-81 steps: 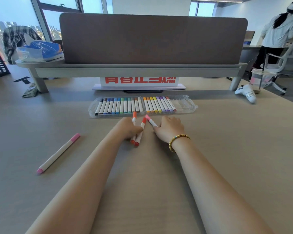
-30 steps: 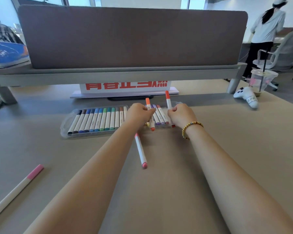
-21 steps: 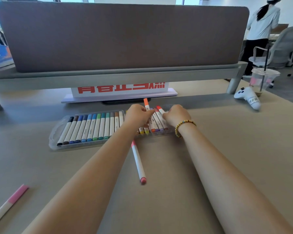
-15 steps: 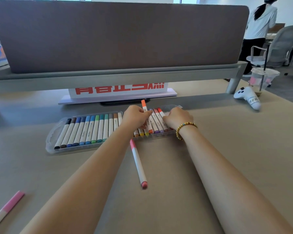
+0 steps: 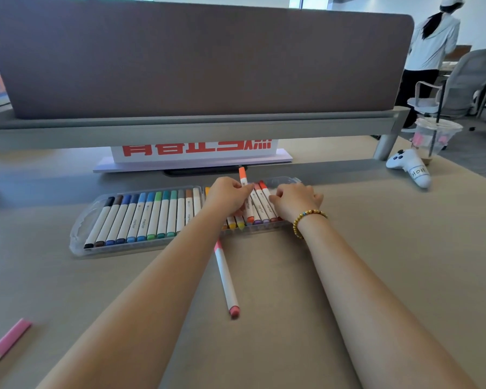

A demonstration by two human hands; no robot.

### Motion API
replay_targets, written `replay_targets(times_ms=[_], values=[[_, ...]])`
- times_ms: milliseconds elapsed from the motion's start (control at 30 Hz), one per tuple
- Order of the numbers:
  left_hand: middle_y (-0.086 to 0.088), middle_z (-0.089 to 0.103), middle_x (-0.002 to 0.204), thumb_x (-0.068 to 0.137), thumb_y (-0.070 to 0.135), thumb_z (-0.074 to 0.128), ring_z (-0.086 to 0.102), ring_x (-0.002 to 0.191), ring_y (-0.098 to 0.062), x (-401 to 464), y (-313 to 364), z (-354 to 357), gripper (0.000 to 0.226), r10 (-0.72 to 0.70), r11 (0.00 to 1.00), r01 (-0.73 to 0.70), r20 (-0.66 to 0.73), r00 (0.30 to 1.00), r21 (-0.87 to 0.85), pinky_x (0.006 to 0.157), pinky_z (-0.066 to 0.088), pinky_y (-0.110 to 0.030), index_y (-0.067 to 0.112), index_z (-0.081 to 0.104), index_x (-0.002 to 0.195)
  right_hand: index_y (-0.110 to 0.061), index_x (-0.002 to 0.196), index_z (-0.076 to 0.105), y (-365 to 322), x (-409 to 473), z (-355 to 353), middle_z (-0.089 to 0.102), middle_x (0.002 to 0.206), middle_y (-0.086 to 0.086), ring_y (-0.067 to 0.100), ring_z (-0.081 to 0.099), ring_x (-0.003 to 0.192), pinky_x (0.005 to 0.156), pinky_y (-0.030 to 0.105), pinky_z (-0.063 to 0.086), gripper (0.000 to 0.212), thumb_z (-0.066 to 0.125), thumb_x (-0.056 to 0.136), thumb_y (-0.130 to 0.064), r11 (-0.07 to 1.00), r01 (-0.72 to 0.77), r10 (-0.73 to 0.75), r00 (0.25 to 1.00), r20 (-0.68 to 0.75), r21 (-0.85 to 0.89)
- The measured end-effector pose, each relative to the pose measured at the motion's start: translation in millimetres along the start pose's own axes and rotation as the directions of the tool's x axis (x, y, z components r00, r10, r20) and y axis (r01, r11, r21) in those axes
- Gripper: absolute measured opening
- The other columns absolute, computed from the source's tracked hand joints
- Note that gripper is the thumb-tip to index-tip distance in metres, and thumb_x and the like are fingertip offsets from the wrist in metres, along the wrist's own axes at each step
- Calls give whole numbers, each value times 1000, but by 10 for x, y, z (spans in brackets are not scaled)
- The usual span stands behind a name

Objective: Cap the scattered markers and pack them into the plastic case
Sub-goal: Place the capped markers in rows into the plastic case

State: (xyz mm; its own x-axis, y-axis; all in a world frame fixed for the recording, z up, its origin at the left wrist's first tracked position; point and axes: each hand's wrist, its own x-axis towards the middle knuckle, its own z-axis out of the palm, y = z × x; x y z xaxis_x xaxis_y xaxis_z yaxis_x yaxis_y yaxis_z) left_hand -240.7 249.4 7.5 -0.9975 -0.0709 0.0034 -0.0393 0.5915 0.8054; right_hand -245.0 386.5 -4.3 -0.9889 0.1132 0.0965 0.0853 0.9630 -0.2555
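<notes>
Desk point(image 5: 376, 276) carries all items; a grey partition point(image 5: 197, 57) stands at its far side; clear plastic case point(image 5: 79, 234) lies below it, filled with capped markers in a row; left hand point(image 5: 226, 196) has fingers curled round an orange marker point(image 5: 246, 196), tilted, far end raised above the case; right hand point(image 5: 295, 202) rests on the case's right part, fingers curled onto the red markers point(image 5: 264, 203), grip cannot be told; a pink-capped marker point(image 5: 226, 279) lies loose near the case; another point(image 5: 4, 346) lies far left.
</notes>
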Motion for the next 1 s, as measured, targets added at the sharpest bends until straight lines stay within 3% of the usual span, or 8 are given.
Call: replay_targets(times_ms=[167, 267, 333, 400, 567, 767, 900, 1000], values=[[-7, 64, 81, 94, 35, 52, 62, 74, -17, 8, 23, 25, 30, -50, 991, 51, 9, 999, -125, 75, 55, -29, 16, 58, 72, -21, 113, 62, 40, -69, -7, 52, 123, 8, 28, 43, 117, 94, 35, 33, 29, 45, 97, -37, 999, 40, -39, 993, -115, 0], [-4, 63, 79, 93, 32, 56, 59, 67, -13, -14, 65, 41, 24, -73, 966, 79, 34, 997, -245, 65, 53, -23, 13, 61, 80, -16, 99, 65, 40, -124, -28, 61, 104, 7, 25, 52, 102, 80, 30, 40, 22, 46, 97, -26, 962, 138, -84, 970, -227, 237], [-2, 60, 75, 91, 32, 58, 57, 64, -10, -27, 98, 51, 22, -95, 944, 103, 40, 995, -313, 63, 52, -20, 12, 61, 86, -17, 86, 63, 3, -160, -62, 63, 86, 4, 23, 59, 86, 73, 32, 48, 25, 45, 97, -29, 894, 192, -132, 976, -171, 404], [-2, 60, 73, 90, 33, 60, 57, 63, -10, -23, 124, 62, 22, -133, 913, 136, 34, 991, -385, 66, 53, -21, 13, 59, 81, -19, 84, 60, -34, -223, -117, 61, 78, 1, 20, 59, 77, 67, 30, 46, 28, 43, 98, -36, 880, 205, -199, 978, -59, 429], [-2, 56, 72, 88, 34, 62, 52, 60, -11, -30, 178, 124, 22, -170, 905, 153, -9, 985, -396, 58, 50, -20, 14, 56, 81, -12, 116, 56, -72, -349, -226, 64, 104, 5, 17, 61, 86, 71, 24, 48, 28, 51, 96, -31, 868, 202, -259, 963, 68, 453], [2, 53, 71, 87, 36, 62, 44, 59, -9, -65, 226, 178, 23, -162, 894, 115, -73, 984, -434, 52, 37, -20, 13, 59, 87, -12, 108, 55, -107, -371, -294, 58, 93, 2, 17, 54, 83, 66, 24, 40, 22, 53, 95, -29, 890, 197, -244, 968, 65, 411], [3, 58, 76, 94, 36, 52, 45, 61, -7, -77, 200, 185, 22, -46, 945, 12, -97, 994, -326, 54, 39, -19, 17, 59, 86, -16, 86, 55, -13, -274, -284, 58, 81, 2, 20, 56, 77, 61, 24, 42, 10, 56, 93, -24, 925, 102, -129, 990, 51, 366], [-2, 65, 98, 97, 31, 46, 58, 84, -13, -77, 55, 173, 24, 174, 982, -161, -139, 975, 98, 70, 51, -27, 18, 64, 107, -11, 80, 59, 155, -194, -335, 52, 66, 3, 23, 50, 69, 46, 21, 29, 12, 57, 91, -16, 943, 15, -35, 998, 56, 332]])
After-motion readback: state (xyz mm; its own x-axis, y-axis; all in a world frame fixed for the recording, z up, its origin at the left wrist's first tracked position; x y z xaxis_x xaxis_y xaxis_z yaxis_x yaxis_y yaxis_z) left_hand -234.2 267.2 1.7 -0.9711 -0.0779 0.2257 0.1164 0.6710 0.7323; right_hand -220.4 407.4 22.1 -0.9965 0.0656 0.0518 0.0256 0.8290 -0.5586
